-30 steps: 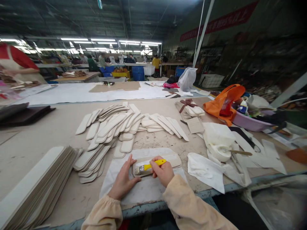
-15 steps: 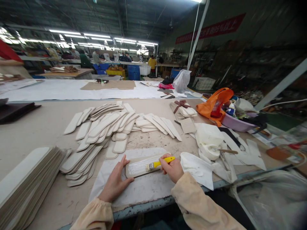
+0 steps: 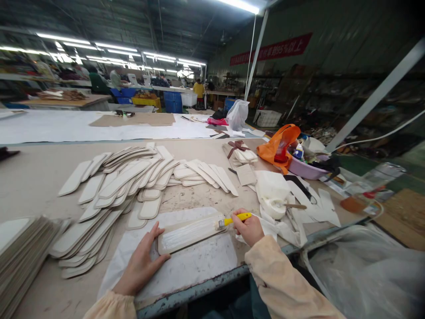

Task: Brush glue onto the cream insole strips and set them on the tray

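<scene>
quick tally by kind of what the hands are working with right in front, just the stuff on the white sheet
yellow-handled brush: 1, held in the right hand
glue-coated strip: 1, steadied by the left hand
white sheet underneath: 1
total: 3

Beyond the hands stretches a factory hall with a dark roof (image 3: 133,22) lit by rows of tube lights (image 3: 113,46). A red banner (image 3: 272,46) hangs far right; a white-covered table (image 3: 83,126) stands ahead.
</scene>
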Available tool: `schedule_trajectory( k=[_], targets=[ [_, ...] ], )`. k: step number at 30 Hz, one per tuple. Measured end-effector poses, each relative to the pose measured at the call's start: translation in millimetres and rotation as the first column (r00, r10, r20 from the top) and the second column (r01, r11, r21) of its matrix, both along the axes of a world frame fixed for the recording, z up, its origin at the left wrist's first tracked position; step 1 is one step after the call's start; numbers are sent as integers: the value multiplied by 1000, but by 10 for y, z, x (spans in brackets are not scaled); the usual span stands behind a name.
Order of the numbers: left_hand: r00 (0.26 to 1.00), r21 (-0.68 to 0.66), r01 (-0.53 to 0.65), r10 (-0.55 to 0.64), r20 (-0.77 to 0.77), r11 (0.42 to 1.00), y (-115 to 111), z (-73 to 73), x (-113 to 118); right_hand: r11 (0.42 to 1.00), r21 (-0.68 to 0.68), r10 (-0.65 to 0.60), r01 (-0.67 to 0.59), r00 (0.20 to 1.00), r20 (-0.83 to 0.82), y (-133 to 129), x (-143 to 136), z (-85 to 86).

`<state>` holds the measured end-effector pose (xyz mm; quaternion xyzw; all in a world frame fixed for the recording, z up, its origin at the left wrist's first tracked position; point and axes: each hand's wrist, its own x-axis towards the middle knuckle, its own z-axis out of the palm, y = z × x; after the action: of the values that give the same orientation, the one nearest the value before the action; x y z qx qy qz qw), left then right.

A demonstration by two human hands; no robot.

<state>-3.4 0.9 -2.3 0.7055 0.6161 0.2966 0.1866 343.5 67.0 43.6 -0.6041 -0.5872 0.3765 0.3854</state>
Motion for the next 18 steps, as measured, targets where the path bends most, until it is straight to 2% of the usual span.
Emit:
schedule_trajectory(
  k=[12,15,18],
  targets=[
    [998,-18,9,-10,-58,1000,15,-45,-28,987,150,-83,60,985,152,-3,203,82],
    [998,-4,6,-7,-67,1000,21,-66,-51,975,174,-157,140,984,86,-38,330,185],
    [999,6,-10,10,-41,1000,51,-180,-109,946,162,-267,282,958,-108,-60,566,295]
  ],
)
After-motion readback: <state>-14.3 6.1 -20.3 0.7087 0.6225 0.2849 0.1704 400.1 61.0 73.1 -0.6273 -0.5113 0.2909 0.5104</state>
